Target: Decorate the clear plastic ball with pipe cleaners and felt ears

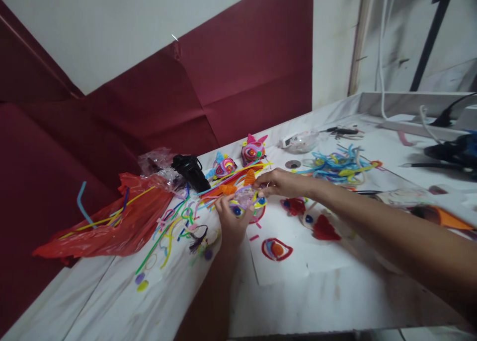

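Note:
A round pipe-cleaner animal face (244,197) with orange ears, a clear-looking middle and yellow-rimmed blue eyes is between my hands, over the table's middle. My left hand (231,222) grips its lower left side, thumb on the front. My right hand (276,182) is bent round its upper right edge, fingertips pressed near the right eye; whether they pinch a separate small piece, I cannot make out. Just below lies a white sheet (263,274) bearing a red-rimmed eye piece (278,250) with an orange centre. A red heart-shaped piece (325,228) is under my right forearm.
Two finished-looking faces (254,151) stand at the back. On the left are a red plastic bag (122,232), a black tool or container (191,172) and loose pipe cleaners (173,232). A blue pipe-cleaner heap (331,165) and a clear bowl (303,142) lie back right.

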